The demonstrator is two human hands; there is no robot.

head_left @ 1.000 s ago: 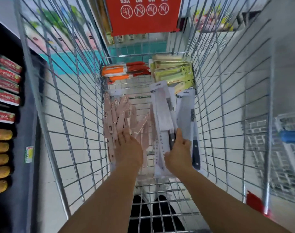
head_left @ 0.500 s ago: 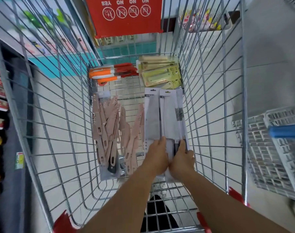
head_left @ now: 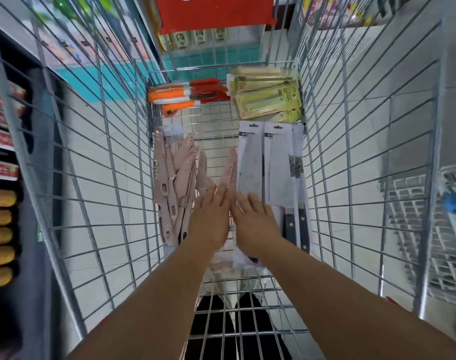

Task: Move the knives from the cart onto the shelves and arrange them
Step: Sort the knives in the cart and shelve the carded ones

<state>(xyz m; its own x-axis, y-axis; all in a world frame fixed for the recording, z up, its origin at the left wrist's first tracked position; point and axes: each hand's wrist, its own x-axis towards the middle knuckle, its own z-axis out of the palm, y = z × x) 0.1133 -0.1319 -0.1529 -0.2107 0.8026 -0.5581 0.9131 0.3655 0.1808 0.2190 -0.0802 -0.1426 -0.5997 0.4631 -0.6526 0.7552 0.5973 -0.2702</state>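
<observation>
Reaching into the wire cart (head_left: pixel 351 157) with both hands flat and fingers spread, holding nothing: left hand (head_left: pixel 211 219) hovering by the pink knives (head_left: pixel 177 183) along the cart's left wall, right hand (head_left: pixel 255 224) at the handle end of the carded knives (head_left: pixel 271 165) along its right wall. Probably gathering one stack, so sliding fingers under the stiff, slick white cards and lifting by the dark riveted handles, blades away, keeping the pile square. Lying at the cart's far end: glossy orange knives (head_left: pixel 175 98) and flat yellow-green packs (head_left: pixel 267 100).
</observation>
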